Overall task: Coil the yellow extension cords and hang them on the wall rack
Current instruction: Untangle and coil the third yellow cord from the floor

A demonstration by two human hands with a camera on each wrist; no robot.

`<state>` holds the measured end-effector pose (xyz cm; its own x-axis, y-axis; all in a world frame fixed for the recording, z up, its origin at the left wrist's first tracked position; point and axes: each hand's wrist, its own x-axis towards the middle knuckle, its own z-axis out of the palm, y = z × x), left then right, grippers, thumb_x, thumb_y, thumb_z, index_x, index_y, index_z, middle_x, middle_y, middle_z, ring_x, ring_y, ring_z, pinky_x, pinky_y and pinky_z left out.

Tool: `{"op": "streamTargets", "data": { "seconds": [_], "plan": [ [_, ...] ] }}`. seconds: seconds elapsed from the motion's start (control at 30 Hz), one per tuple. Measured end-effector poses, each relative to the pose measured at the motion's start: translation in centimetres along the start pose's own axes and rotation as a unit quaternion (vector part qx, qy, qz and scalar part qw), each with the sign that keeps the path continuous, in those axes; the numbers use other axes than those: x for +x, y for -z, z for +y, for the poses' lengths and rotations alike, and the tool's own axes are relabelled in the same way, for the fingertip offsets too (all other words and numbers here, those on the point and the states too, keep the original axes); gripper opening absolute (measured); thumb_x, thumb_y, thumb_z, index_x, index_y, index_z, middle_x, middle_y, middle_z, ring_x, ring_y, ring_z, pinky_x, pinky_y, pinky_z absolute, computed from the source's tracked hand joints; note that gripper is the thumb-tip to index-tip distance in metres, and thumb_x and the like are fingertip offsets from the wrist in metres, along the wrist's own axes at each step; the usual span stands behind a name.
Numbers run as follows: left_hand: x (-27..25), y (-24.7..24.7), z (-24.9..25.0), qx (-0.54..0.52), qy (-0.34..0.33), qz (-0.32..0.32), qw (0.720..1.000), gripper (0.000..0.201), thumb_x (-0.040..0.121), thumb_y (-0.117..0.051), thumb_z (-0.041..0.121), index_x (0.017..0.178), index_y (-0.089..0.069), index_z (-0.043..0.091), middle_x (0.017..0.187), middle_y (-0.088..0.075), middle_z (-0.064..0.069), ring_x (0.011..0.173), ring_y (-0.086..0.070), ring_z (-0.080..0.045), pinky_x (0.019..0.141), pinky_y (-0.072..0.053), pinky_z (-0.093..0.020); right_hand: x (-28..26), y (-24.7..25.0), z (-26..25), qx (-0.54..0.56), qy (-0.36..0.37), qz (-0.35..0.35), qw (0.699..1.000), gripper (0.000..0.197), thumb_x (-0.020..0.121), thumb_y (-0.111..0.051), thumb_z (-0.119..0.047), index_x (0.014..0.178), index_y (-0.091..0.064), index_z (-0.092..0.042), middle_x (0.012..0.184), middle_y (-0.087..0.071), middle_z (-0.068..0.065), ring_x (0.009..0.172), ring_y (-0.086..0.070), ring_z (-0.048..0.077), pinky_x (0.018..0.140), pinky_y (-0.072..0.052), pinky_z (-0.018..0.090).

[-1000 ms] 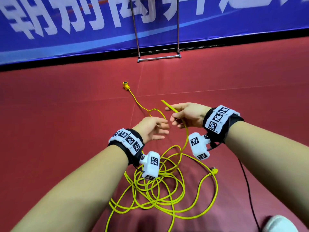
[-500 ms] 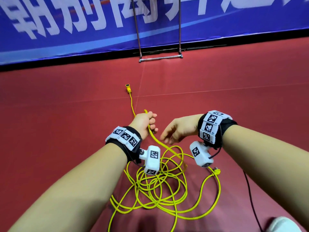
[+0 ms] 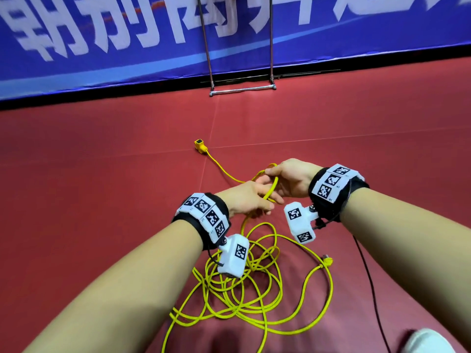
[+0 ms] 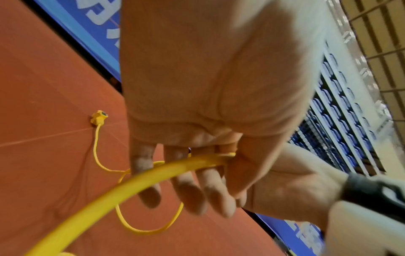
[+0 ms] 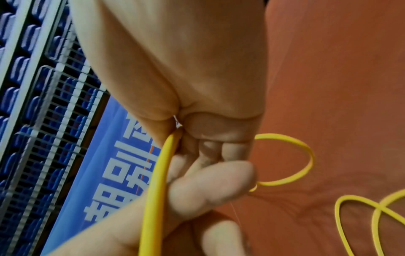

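A yellow extension cord (image 3: 254, 296) lies in a loose tangle on the red floor below my wrists. Its socket end (image 3: 200, 145) rests farther out, and its plug end (image 3: 327, 261) lies to the right. My left hand (image 3: 244, 200) and right hand (image 3: 290, 177) meet above the tangle. The right hand (image 5: 208, 147) has its fingers curled round the cord (image 5: 157, 173). The cord (image 4: 109, 195) crosses my left fingers (image 4: 197, 181) and is pinched at the thumb. A small loop (image 3: 265, 171) stands between the hands. The metal rack (image 3: 242, 90) stands at the wall.
A blue banner (image 3: 102, 47) runs along the wall behind the rack. A thin black cable (image 3: 369, 276) trails over the floor on the right. A white shoe (image 3: 428, 342) shows at the bottom right corner.
My right hand dropped toward the tangle, then rose with a length of cord to the left hand. The left hand's fingers have loosened from a fist.
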<state>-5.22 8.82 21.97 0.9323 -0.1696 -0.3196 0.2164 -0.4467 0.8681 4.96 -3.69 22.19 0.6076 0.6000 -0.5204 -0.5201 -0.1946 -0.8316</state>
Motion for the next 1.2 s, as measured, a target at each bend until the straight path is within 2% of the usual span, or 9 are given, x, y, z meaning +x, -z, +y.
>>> {"op": "streamTargets", "data": {
  "seconds": [0.1, 0.2, 0.3, 0.43, 0.6, 0.73, 0.83, 1.0, 1.2],
  "plan": [
    [-0.5, 0.6, -0.5, -0.036, 0.074, -0.03, 0.996, 0.041, 0.079, -0.044, -0.003, 0.101, -0.07, 0.019, 0.096, -0.066, 0.003, 0.081, -0.062, -0.012, 0.065, -0.044, -0.025, -0.4, -0.4, -0.1, -0.023, 0.045, -0.012, 0.999, 0.015, 0.105, -0.035, -0.008, 0.101, -0.048, -0.013, 0.071, -0.071, 0.009, 0.056, -0.068, 0.021, 0.055, -0.054, 0.03],
    [-0.6, 1.6, -1.9, -0.092, 0.157, 0.062, 0.981, 0.029, 0.085, -0.043, 0.004, 0.095, -0.067, 0.017, 0.096, -0.069, 0.0, 0.082, -0.064, -0.014, 0.071, -0.045, -0.027, -0.9, -0.7, -0.1, -0.09, 0.085, -0.054, 0.991, 0.025, 0.103, -0.038, -0.002, 0.119, -0.053, -0.015, 0.079, -0.068, 0.011, 0.066, -0.069, 0.023, 0.06, -0.054, 0.032],
    [-0.2, 3.6, -3.8, -0.272, 0.182, 0.196, 0.925, 0.023, 0.095, -0.044, 0.026, 0.108, -0.058, 0.014, 0.098, -0.071, -0.003, 0.08, -0.064, -0.018, 0.078, -0.047, -0.033, -1.3, -1.1, -0.1, -0.17, 0.1, -0.107, 0.974, 0.033, 0.101, -0.043, 0.001, 0.125, -0.057, -0.016, 0.088, -0.068, 0.011, 0.073, -0.067, 0.023, 0.059, -0.053, 0.029],
    [0.3, 5.7, -4.8, -0.443, 0.099, 0.292, 0.842, 0.046, 0.097, -0.04, 0.056, 0.109, -0.048, 0.012, 0.106, -0.072, -0.006, 0.096, -0.068, -0.024, 0.092, -0.048, -0.043, -1.1, -2.4, 0.7, -0.262, 0.101, -0.17, 0.945, 0.033, 0.098, -0.047, 0.005, 0.122, -0.059, -0.012, 0.09, -0.068, 0.009, 0.069, -0.067, 0.018, 0.057, -0.051, 0.026],
    [0.5, 6.3, -5.2, -0.433, 0.146, 0.329, 0.827, 0.026, 0.102, -0.047, 0.032, 0.106, -0.056, 0.007, 0.071, -0.061, -0.002, 0.052, -0.067, -0.015, 0.061, -0.052, -0.035, -0.7, -3.9, 2.4, -0.48, 0.061, -0.275, 0.831, 0.032, 0.089, -0.055, 0.013, 0.107, -0.07, -0.01, 0.076, -0.072, -0.011, 0.068, -0.064, 0.003, 0.067, -0.049, 0.025],
    [-0.1, 5.8, -5.2, -0.405, 0.165, 0.299, 0.848, 0.025, 0.104, -0.046, 0.018, 0.083, -0.056, 0.009, 0.074, -0.057, -0.003, 0.061, -0.058, -0.016, 0.061, -0.05, -0.035, -0.2, -3.7, 3.0, -0.592, 0.025, -0.269, 0.759, 0.039, 0.081, -0.068, 0.008, 0.11, -0.071, -0.018, 0.082, -0.069, -0.012, 0.081, -0.059, 0.012, 0.076, -0.047, 0.032],
    [-0.5, 5.5, -4.6, -0.323, 0.137, 0.273, 0.896, 0.01, 0.103, -0.045, 0.012, 0.099, -0.054, 0.013, 0.081, -0.062, -0.001, 0.059, -0.052, -0.017, 0.058, -0.052, -0.033, -0.1, -2.1, 2.2, -0.547, 0.02, -0.14, 0.825, 0.028, 0.085, -0.062, 0.005, 0.094, -0.069, -0.021, 0.086, -0.07, 0.001, 0.074, -0.063, 0.012, 0.066, -0.049, 0.025],
    [-0.5, 4.1, -3.3, -0.197, 0.058, 0.201, 0.958, 0.026, 0.098, -0.051, 0.001, 0.12, -0.048, 0.013, 0.086, -0.066, 0.0, 0.056, -0.057, -0.014, 0.051, -0.052, -0.026, -0.1, -0.9, 0.7, -0.231, 0.098, 0.064, 0.966, 0.011, 0.099, -0.052, -0.02, 0.096, -0.06, -0.014, 0.072, -0.065, 0.007, 0.06, -0.061, 0.019, 0.055, -0.045, 0.023],
    [0.5, 1.4, -1.9, -0.102, -0.015, 0.121, 0.987, 0.027, 0.088, -0.062, -0.01, 0.101, -0.049, 0.009, 0.063, -0.046, 0.001, 0.043, -0.047, -0.003, 0.044, -0.038, -0.017, 0.3, -1.9, 0.4, -0.088, 0.099, 0.085, 0.988, 0.027, 0.099, -0.055, -0.031, 0.079, -0.053, -0.014, 0.06, -0.053, 0.003, 0.055, -0.056, 0.019, 0.058, -0.047, 0.028]
  ]
}}
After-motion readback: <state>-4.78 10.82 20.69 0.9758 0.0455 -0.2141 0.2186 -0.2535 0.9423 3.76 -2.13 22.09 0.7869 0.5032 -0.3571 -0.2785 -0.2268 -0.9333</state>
